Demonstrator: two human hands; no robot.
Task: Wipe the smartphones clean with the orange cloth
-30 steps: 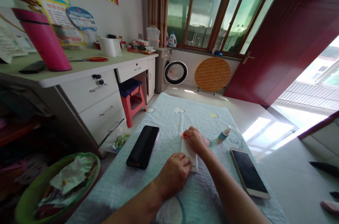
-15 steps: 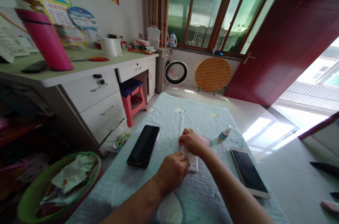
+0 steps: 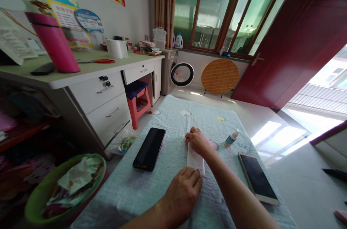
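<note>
- A flat white slab [image 3: 194, 160] lies on the pale blue cloth-covered bench [image 3: 173, 120], between a black phone and a gold-framed phone, its long sides running away from the person.
- The left hand [image 3: 184, 193] rests at the near end of the slab, fingers bent and close together over that edge; the thumb is hidden, so I cannot tell whether it grips the slab or only presses on it.
- The right hand [image 3: 200, 143] reaches over the far end of the slab, its fingers curled in and pinching a small orange bit [image 3: 187, 140] near the far left corner. Most of this bit is covered.
- The black phone [image 3: 150, 148] lies screen up to the left of the hands, well apart from the slab.
- The gold-framed phone [image 3: 258, 178] lies on the right, beyond the right forearm, its dark screen also facing up.
- A small spray bottle [image 3: 231, 138] with a white top stands near that phone, farther from the person.
- On the floor at left, a green bin [image 3: 29, 205] holds crumpled paper and wrappers.
- Behind it, a pink flask [image 3: 58, 46] and orange-handled scissors [image 3: 105, 61] sit on a second bench [image 3: 92, 66] with drawers.
- A red stool [image 3: 139, 106] with a dark cushion is partly tucked under that bench.
</note>
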